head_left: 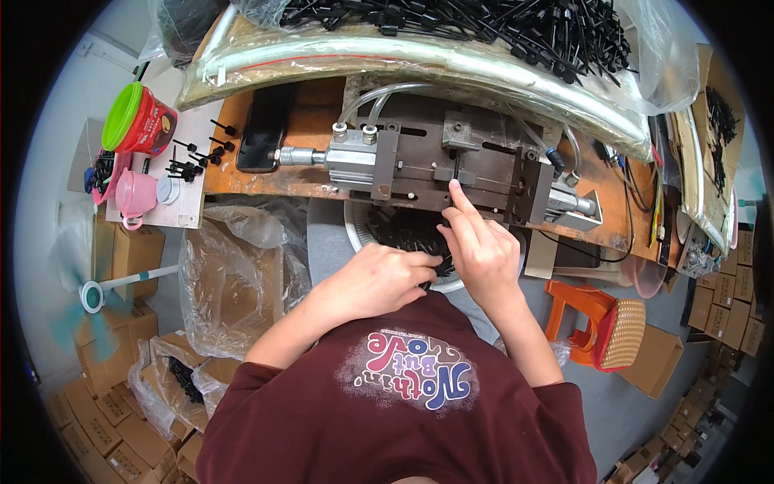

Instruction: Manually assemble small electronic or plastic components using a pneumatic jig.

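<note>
My right hand (484, 250) reaches up to the metal clamping fixture (415, 173) on the bench. Its index finger is stretched out, with the tip at the lower end of a small black stemmed part (457, 167) in the fixture's middle slot; the other fingers are loosely bent. Lower and to the left, my left hand (383, 282) is over the near edge of a white basin (353, 230) of black parts (407, 230). The left fingers are curled together, and what they hold, if anything, is hidden among the dark parts.
A pneumatic cylinder (352, 168) with clear hoses flanks the fixture. Beyond it lies a plastic-lined tray (322, 56) heaped with black stemmed parts. A phone (262, 129), red tub (153, 121) and pink cup (135, 194) stand left. An orange stool (584, 323) is at right.
</note>
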Demonstrator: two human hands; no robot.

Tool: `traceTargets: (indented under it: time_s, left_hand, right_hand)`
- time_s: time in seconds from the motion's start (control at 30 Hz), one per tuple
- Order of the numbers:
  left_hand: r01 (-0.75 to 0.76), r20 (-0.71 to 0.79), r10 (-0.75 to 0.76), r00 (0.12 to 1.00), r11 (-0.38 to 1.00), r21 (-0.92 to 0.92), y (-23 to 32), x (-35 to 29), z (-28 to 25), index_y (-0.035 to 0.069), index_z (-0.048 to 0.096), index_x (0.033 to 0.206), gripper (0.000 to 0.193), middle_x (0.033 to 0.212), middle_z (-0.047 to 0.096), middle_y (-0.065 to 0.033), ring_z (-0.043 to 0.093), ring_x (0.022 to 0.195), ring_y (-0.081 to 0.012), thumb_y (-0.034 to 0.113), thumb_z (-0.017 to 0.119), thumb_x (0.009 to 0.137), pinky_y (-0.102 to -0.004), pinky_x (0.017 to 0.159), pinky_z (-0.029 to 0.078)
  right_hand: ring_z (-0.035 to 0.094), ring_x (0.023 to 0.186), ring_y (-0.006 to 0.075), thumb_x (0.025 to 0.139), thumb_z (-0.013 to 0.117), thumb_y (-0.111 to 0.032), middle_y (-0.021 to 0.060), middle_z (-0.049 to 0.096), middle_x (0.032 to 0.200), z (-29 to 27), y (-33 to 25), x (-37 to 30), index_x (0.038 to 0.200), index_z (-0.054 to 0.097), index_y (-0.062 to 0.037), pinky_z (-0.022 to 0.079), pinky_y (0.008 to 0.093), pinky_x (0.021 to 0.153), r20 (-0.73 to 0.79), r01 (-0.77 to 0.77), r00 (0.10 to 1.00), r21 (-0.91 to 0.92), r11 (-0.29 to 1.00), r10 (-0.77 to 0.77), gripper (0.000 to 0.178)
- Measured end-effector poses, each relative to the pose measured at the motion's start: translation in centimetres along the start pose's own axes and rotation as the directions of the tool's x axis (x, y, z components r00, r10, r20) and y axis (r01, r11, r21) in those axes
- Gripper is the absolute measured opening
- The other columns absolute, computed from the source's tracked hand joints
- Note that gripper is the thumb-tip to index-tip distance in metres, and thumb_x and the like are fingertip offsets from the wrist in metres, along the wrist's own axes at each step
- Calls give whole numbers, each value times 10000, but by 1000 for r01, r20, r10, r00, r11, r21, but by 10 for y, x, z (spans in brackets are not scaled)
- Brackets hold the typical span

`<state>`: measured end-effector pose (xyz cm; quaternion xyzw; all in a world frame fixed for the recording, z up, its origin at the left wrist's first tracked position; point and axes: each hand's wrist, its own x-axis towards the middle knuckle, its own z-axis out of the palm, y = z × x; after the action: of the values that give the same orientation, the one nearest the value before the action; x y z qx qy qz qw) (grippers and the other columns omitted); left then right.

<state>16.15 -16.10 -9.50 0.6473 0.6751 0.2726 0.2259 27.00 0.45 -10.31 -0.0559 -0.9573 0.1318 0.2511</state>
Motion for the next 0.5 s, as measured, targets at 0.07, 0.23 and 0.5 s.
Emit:
traceTargets:
  time_s: [0.07, 0.23, 0.5]
  left_hand:
    - [-10, 0, 10, 1000, 1000, -11, -2, -1, 5, 76, 705, 961, 197, 1157, 683, -32, 690, 889, -230, 148, 716, 778, -364, 721, 568]
    - [-5, 40, 6, 999, 1000, -19, -9, 1, 14, 79, 706, 965, 216, 1186, 675, -40, 676, 966, -232, 145, 725, 761, -372, 769, 563]
    - [12, 93, -14, 996, 1000, 19, -22, -1, 36, 65, 699, 982, 244, 1289, 622, -60, 652, 1049, -248, 132, 721, 748, -382, 827, 559]
  right_hand:
    - [646, 618, 196, 713, 766, -66, 114, 661, 1239, -4, 1, 6, 905, 648, -30, 515, 287, 585, 41, -13, 999, -42, 999, 15, 228]
    - [609, 548, 190, 696, 780, -88, 102, 674, 1213, -5, 1, 6, 917, 655, -47, 515, 285, 562, 84, -4, 996, -98, 995, 12, 257]
    - [691, 820, 300, 795, 759, -183, 123, 683, 1004, -55, 17, 66, 980, 631, -43, 559, 359, 676, -126, -53, 990, 123, 991, 68, 265]
